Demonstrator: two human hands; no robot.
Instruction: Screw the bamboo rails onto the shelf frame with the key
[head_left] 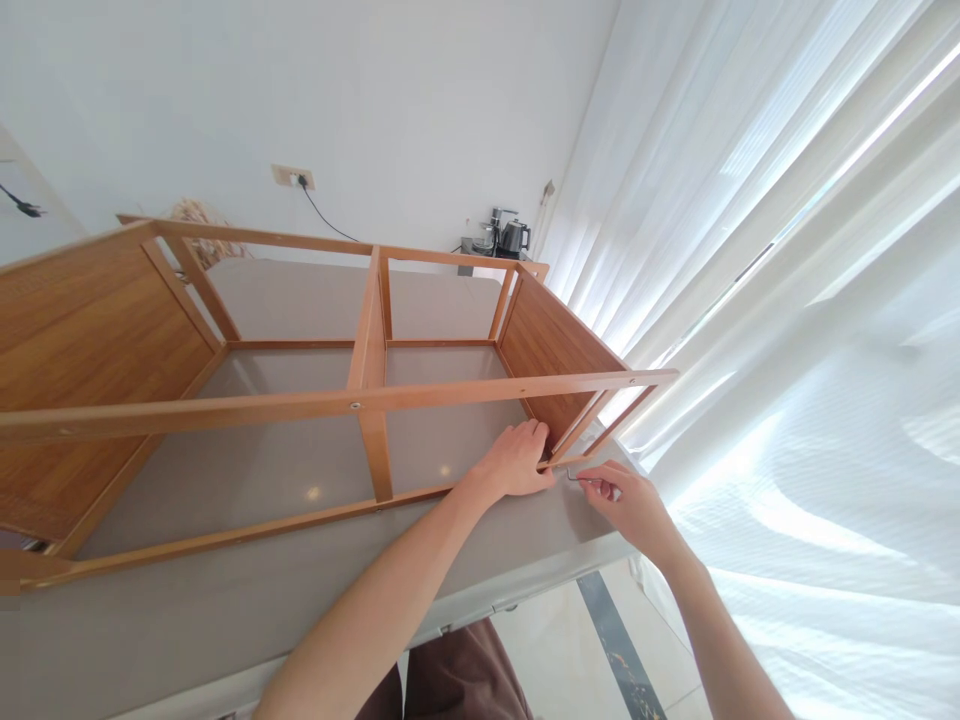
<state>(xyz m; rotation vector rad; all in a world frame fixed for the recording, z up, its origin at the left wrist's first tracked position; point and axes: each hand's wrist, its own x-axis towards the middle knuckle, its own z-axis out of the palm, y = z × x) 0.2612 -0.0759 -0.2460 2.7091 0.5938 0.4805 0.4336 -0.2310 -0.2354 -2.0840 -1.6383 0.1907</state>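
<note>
A brown wooden shelf frame (369, 350) with solid end panels lies across the grey tabletop (480, 545). My left hand (517, 458) is closed around the frame's lower rail near its right end, beside the right panel (555, 340). Part of the rail is hidden under that hand's fingers. Just to the right, my right hand (619, 497) pinches a small L-shaped hex key (577, 478). The key's short bent end points up, close to the end of the rail. From this view I cannot tell whether it touches the wood.
White sheer curtains (795, 330) hang close on the right. Behind the frame stand a kettle (515, 236) and a coffee maker on a small stand. A wall socket (293, 177) has a black plug and cord. The table's front edge (540, 572) runs before my legs.
</note>
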